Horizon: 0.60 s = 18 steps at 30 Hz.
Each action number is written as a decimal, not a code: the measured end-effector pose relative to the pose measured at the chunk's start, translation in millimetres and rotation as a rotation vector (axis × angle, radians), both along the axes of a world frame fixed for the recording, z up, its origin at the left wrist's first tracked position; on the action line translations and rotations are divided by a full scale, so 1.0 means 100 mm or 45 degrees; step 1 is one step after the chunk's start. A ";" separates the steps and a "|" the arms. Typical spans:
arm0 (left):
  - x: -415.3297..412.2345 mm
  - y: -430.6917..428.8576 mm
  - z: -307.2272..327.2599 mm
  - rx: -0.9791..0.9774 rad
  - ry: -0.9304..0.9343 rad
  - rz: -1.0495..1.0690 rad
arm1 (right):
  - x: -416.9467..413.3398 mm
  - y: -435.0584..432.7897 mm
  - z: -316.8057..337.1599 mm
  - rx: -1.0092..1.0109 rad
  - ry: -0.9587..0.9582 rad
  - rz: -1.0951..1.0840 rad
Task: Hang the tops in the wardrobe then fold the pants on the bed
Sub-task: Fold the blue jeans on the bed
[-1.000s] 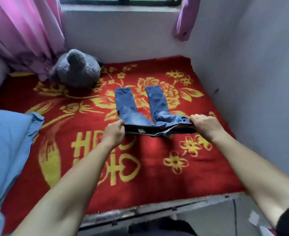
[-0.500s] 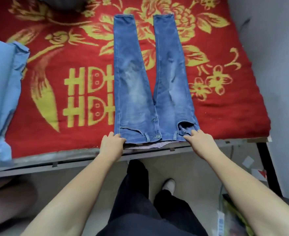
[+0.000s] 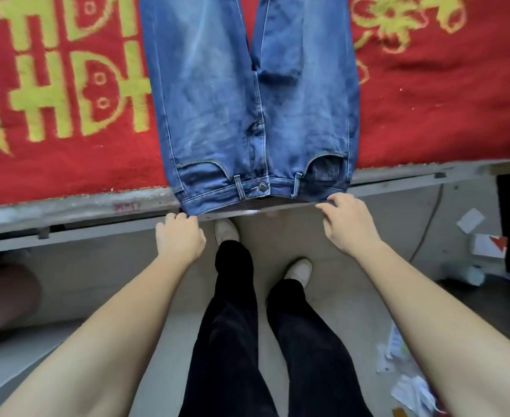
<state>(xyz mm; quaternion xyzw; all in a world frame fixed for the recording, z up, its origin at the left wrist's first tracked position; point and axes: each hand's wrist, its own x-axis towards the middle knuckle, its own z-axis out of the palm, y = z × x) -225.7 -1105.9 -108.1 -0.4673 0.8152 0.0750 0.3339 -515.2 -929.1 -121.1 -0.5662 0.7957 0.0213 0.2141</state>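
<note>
Head view: left hand point(image 3: 180, 239) and right hand point(image 3: 348, 225) pinch the jeans point(image 3: 232, 100) by the waistband at the bed point(image 3: 67, 210)'s near edge. Folding seems to be just starting; next, lay one leg over the other.

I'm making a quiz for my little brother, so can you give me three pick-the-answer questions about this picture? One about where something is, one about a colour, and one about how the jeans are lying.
1. Where is the waistband of the jeans?
A) at the bed edge nearest the person
B) under a pillow
C) down on the floor

2. What colour is the blanket under them?
A) green with white
B) red with yellow
C) plain black

3. How do the jeans lie?
A) rolled in a ball
B) folded into a square
C) spread out flat, unfolded

Answers:
1 A: the waistband overhangs that edge, where the left hand and the right hand hold its corners.
2 B: red cloth with yellow patterns shows on both sides of the jeans.
3 C: both legs stretch away side by side.
</note>
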 end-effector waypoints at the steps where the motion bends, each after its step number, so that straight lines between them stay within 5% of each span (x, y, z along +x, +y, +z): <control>1: -0.03 0.00 -0.01 -0.070 0.108 0.016 | 0.01 -0.01 0.03 -0.028 0.002 -0.051; 7: -0.58 -0.34 -0.08 -0.333 0.778 -0.114 | -0.12 -0.53 0.16 -0.276 0.098 -0.221; 12: -1.05 -0.78 -0.40 -0.233 0.552 -0.121 | -0.23 -1.21 0.03 -0.371 0.242 -0.419; 18: -0.59 -0.67 -0.74 -0.117 0.361 -0.115 | -0.26 -1.01 -0.49 0.231 0.064 -0.357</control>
